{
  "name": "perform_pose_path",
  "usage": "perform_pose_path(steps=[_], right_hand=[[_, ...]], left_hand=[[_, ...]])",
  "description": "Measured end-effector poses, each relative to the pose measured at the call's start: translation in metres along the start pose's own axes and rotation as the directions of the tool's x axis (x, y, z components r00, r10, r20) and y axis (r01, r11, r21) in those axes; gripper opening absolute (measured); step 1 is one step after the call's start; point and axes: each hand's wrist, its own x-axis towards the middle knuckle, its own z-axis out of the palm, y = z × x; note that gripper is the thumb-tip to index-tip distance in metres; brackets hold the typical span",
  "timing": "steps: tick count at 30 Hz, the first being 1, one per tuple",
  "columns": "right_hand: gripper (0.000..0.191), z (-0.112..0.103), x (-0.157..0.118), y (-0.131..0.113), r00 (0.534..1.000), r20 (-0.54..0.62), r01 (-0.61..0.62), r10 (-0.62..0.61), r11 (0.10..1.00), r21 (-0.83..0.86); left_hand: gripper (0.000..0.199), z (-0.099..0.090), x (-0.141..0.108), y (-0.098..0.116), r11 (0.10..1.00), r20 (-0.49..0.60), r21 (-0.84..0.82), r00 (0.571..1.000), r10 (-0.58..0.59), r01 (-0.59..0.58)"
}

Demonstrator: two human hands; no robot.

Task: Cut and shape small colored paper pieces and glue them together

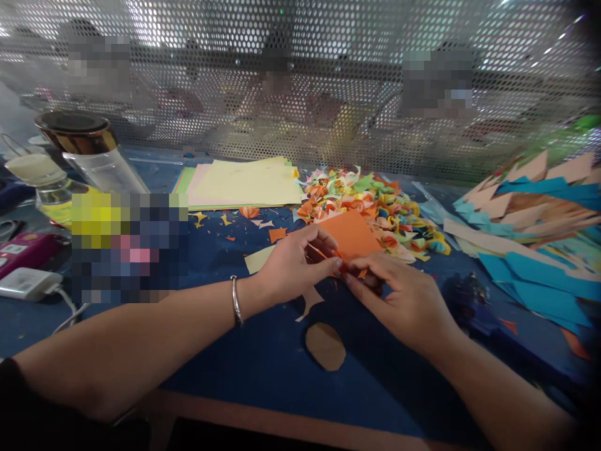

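On table [263, 369], open rm btwn oval card [325, 346] & front edge; hands [406, 300] pinch orange paper [354, 233] at nr edge.

Left hand [300, 260] and right hand [401, 291] hide the near edge of orange paper [354, 232]; behind a perforated screen [347, 31], people [276, 56] are blurred.

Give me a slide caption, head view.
Left hand and right hand meet at orange paper, a brown oval lying nearer the wearer.
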Motion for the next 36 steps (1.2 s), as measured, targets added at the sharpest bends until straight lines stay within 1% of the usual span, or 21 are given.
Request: perform_pose_path(steps=[4, 9, 14, 18, 23, 28, 32, 36], right_hand=[[0.013, -0.0009, 0.0007, 0.0001, 1.0, 0.023, -0.007, 0.007, 1.0, 0.021], [0.013, -0.0019, 0.0016, -0.0009, 1.0, 0.029, -0.005, 0.005, 1.0, 0.025], [0.015, -0.0013, 0.0011, -0.0002, 0.999, 0.038, -0.025, 0.025, 1.0, 0.013], [0.015, -0.0007, 0.0001, 0.0008, 0.999, 0.026, -0.027, 0.027, 1.0, 0.008], [0.016, -0.0012, 0.0, 0.0, 0.999, 0.018, -0.032, 0.032, 0.999, 0.014], [0.016, -0.0012, -0.0012, 0.0014, 0.999, 0.009, -0.037, 0.036, 0.999, 0.024], [0.015, -0.0016, -0.0016, 0.0023, 0.999, 0.021, -0.043, 0.042, 0.999, 0.019], [0.014, -0.0023, 0.0001, 0.0006, 0.999, 0.016, -0.031, 0.03, 0.999, 0.03]], left_hand=[[0.029, -0.0005, 0.0013, -0.0023, 1.0, 0.033, -0.028, 0.999, 0.004, -0.003], [0.028, -0.0003, 0.0016, -0.0036, 0.995, 0.062, -0.089, 0.997, 0.039, -0.034], [0.026, 0.0011, 0.0007, -0.0046, 0.996, 0.049, -0.075, 0.997, 0.061, -0.057], [0.025, 0.0011, -0.0008, -0.0019, 0.995, 0.06, -0.069, 0.996, 0.071, -0.066], [0.022, 0.0008, -0.0027, 0.0028, 0.996, 0.069, -0.013, 0.993, 0.092, -0.091], [0.016, 0.0007, -0.0026, 0.001, 0.973, 0.074, 0.106, 0.977, 0.2, -0.207], [0.014, 0.0005, -0.0031, -0.0011, 0.938, 0.101, 0.208, 0.96, 0.261, -0.277], [0.013, 0.0007, -0.0041, -0.0021, 0.903, 0.119, 0.266, 0.941, 0.316, -0.337]])
